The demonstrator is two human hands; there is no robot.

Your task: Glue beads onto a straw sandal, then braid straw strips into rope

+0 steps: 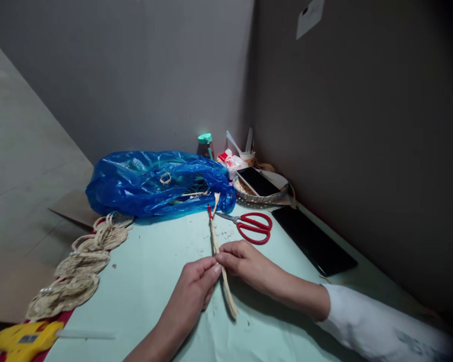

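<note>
A long, pale strip of raffia-like fibre [227,291] runs between my hands over the middle of the table. My left hand [198,284] pinches it from the left with thumb and fingers. Just above, my right hand [245,259] is closed on the same strip from the right, its fingertips nearly touching the left ones. A small red piece [210,211] sits at the strip's far end; I cannot tell whether it is a clip. Beside that end lie red-handled scissors [254,227], their blades pointing left.
A blue plastic bag [154,183] sits at the back, with a green-lidded jar [205,146] behind it. Right are a phone [258,181] on a round basket [245,201] and a black tablet-like slab [313,241]. Left lie several woven straw pieces [77,289] and a yellow glue gun [28,339].
</note>
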